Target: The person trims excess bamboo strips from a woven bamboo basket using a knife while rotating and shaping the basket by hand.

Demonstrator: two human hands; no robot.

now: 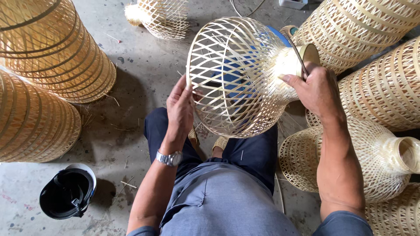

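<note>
I hold a woven bamboo lampshade frame [236, 74] over my knees, lying on its side with its wide open rim towards the left. My left hand [180, 109] grips that wide rim, thumb on the outside. My right hand [313, 89] clasps the narrow neck end of the frame, and a thin dark tool [299, 56] sticks up between its fingers. A silver wristwatch [169, 158] sits on my left wrist. A blue object shows through the open weave.
Stacks of finished bamboo shades stand at the left [48, 48] and at the right [376, 83]. One vase-shaped shade [372, 161] lies beside my right forearm. A black helmet [68, 192] rests on the concrete floor at lower left. Another small frame [159, 17] lies at the top.
</note>
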